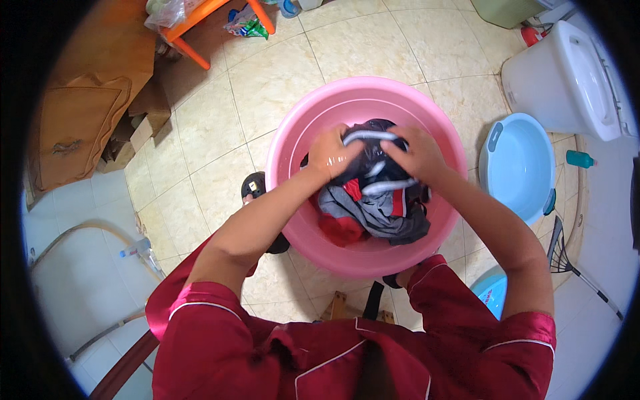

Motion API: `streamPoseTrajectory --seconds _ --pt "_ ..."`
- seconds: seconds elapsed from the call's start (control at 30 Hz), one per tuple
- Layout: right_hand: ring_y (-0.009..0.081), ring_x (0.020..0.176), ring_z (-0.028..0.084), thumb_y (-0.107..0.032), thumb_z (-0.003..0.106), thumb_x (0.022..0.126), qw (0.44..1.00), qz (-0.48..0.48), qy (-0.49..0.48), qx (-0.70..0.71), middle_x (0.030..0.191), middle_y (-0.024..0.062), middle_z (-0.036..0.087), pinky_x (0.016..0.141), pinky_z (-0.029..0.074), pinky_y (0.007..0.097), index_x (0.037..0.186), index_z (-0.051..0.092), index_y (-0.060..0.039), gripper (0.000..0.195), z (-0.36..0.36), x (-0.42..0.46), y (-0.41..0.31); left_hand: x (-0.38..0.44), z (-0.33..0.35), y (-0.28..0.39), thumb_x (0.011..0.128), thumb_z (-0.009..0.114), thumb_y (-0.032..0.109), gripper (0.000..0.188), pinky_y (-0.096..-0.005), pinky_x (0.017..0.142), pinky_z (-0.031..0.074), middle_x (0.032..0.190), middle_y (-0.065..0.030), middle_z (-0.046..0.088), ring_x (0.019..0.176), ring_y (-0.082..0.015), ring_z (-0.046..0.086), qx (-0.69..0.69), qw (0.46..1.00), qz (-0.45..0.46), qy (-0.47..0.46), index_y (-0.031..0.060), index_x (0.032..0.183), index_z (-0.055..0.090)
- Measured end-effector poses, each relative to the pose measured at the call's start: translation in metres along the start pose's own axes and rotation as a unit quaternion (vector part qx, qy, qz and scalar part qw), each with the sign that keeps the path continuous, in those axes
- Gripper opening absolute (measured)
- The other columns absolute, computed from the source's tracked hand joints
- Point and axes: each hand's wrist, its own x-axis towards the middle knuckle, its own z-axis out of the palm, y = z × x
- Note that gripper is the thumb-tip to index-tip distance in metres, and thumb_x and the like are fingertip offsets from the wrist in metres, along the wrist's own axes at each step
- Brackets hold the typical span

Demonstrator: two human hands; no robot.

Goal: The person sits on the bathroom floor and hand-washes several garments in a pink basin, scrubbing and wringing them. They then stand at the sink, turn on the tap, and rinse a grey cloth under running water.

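Note:
A large pink plastic tub point(367, 265) stands on the floor in front of me, with wet-looking clothes inside. Both my left hand point(334, 152) and my right hand point(417, 155) grip a dark garment with white trim point(370, 150), one at each side, thumbs facing inward. Parts of the hands are blurred. Below that garment lies a grey piece of clothing with red trim point(370, 215), bunched up. Red cloth point(341, 230) shows at the tub's lower left, against the grey one. The bottom of the pile is hidden.
To the right are a light blue basin point(517, 165), a white toilet point(550, 75), a green bottle point(580, 158) and a long-handled brush point(575, 270). An orange stool point(192, 25) and a brown wooden cabinet point(80, 125) stand at the upper left. A hose point(95, 226) runs along the left wall.

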Motion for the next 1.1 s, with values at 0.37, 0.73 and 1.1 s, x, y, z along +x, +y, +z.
streamPoseTrajectory --seconds 0.37,0.73,1.1 --pt "0.0458 0.124 0.024 -0.06 0.057 0.071 0.969 0.165 -0.037 -0.181 0.136 0.0264 0.025 0.093 0.027 0.06 0.127 0.044 -0.0157 0.073 0.041 -0.118 -0.001 -0.086 0.027 -0.029 0.062 0.057 0.07 0.099 -0.0497 0.104 0.019 0.14 -0.0277 0.016 0.131 -0.0415 0.013 0.166 0.978 -0.126 -0.027 0.0173 0.138 0.024" --pt "0.0461 0.126 0.018 -0.066 0.065 0.056 0.865 0.465 -0.076 -0.174 0.137 0.0258 0.021 0.094 0.018 0.065 0.139 0.017 -0.03 0.102 0.107 -0.029 0.052 -0.043 0.118 -0.106 0.062 0.058 0.068 0.077 -0.0488 0.088 0.035 0.114 -0.0241 0.04 0.109 -0.0426 0.037 0.187 0.959 -0.195 0.087 0.015 0.117 0.05" --pt "0.0329 0.084 0.06 -0.033 0.064 0.067 0.965 0.262 -0.006 0.004 0.086 0.0197 0.062 0.074 0.046 0.039 0.096 0.061 -0.0071 0.04 0.048 0.013 0.049 -0.023 0.024 -0.047 0.068 0.062 0.05 0.048 -0.0399 0.079 0.043 0.095 -0.0209 0.056 0.091 -0.0334 0.055 -0.02 0.977 -0.205 0.061 0.0045 0.084 0.064"
